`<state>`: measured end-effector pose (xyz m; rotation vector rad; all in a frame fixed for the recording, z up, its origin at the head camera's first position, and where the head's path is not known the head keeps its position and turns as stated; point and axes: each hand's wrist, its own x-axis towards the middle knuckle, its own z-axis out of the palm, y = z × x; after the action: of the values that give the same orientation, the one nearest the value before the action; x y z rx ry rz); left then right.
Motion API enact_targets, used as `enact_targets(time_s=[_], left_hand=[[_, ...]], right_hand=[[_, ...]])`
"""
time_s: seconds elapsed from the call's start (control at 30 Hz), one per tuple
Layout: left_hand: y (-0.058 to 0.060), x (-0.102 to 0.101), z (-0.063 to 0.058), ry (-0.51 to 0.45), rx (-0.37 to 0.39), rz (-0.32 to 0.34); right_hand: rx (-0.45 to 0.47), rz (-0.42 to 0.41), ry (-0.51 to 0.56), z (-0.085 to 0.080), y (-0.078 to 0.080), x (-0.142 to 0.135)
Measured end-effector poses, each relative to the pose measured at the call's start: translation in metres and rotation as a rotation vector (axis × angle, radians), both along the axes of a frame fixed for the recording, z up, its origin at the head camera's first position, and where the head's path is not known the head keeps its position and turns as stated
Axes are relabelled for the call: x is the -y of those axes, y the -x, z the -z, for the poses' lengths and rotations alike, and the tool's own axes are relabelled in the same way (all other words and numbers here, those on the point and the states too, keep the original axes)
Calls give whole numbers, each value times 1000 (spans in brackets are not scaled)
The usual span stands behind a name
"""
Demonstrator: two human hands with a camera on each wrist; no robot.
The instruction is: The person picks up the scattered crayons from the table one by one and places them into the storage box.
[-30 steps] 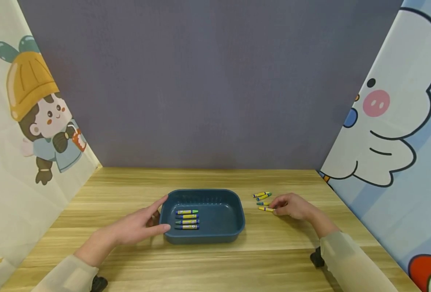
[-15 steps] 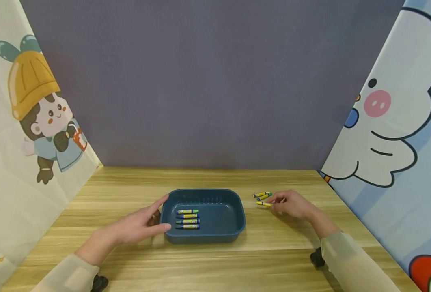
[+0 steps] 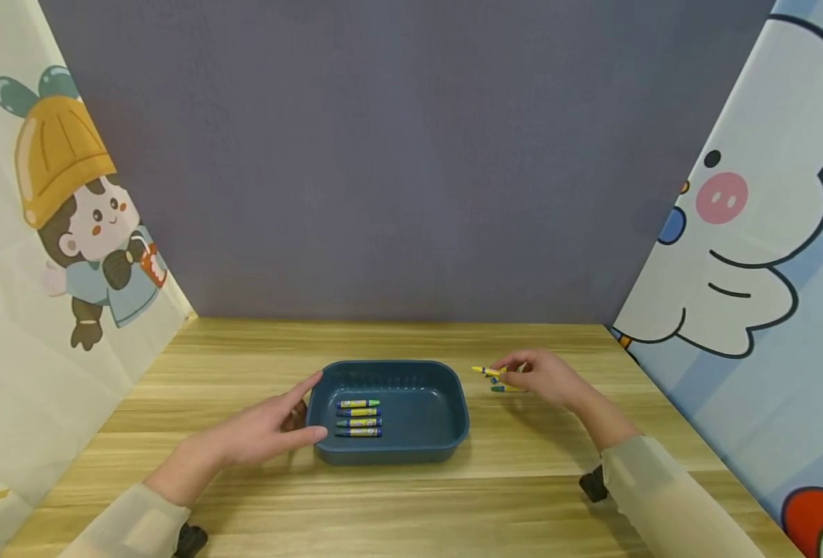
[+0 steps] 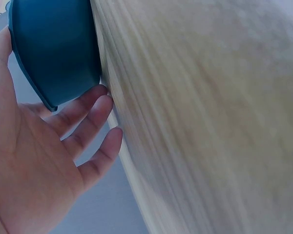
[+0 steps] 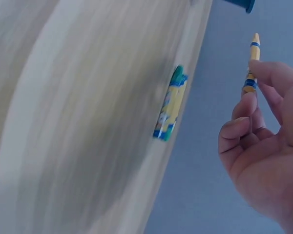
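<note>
My left hand (image 3: 272,431) spans the left end of a dark blue plastic box (image 3: 424,448), its thumb and index finger stretched out to the rim. In the left wrist view, the other fingers (image 4: 90,117) lie loosely bent beside the box wall. Several crayons (image 3: 359,413) lie in a neat column inside the box, on its left side. My right hand (image 3: 540,378) pinches a yellow crayon (image 5: 254,51) between thumb and fingers, lifted above the table with its tip toward the box. Under that hand, more crayons (image 5: 171,105) lie on the table, partly hidden in the head view.
The box stands on a light wood-grain table (image 3: 411,511). A grey panel (image 3: 411,170) rises along the back edge. Cartoon-printed cloths (image 3: 28,310) hang at both sides.
My right hand has lifted the yellow crayon off the table and carried it left and away from me, over the other loose crayons. My left hand has stayed at the box.
</note>
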<state>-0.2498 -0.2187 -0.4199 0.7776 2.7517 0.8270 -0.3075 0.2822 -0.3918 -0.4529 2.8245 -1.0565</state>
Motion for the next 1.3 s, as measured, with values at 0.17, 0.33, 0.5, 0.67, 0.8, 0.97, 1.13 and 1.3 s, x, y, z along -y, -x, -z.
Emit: enact_targets(time_s=[0.17, 0.33, 0.5, 0.67, 0.8, 0.97, 1.13, 1.3], left_hand=[[1, -1, 1, -4, 4, -7], [2, -1, 1, -3, 0, -11], [1, -1, 1, -9, -13, -3], [1, -1, 0, -7, -11, 0], [0, -1, -1, -4, -3, -6], [0, -1, 0, -3, -7, -6], [0, -2, 1, 1, -20, -1], [0, -1, 0, -2, -18, -3]], right_hand=[[-49, -24, 12, -8, 0, 15], [-91, -64, 8, -15, 0, 34], [-100, -97, 9, -23, -2, 55], [-103, -126, 20, -26, 0, 77], [-115, -165, 28, -27, 2, 95], [-111, -217, 4, -22, 3, 115], [-110, -242, -10, -14, 3, 130], [-97, -241, -34, -8, 1, 143]])
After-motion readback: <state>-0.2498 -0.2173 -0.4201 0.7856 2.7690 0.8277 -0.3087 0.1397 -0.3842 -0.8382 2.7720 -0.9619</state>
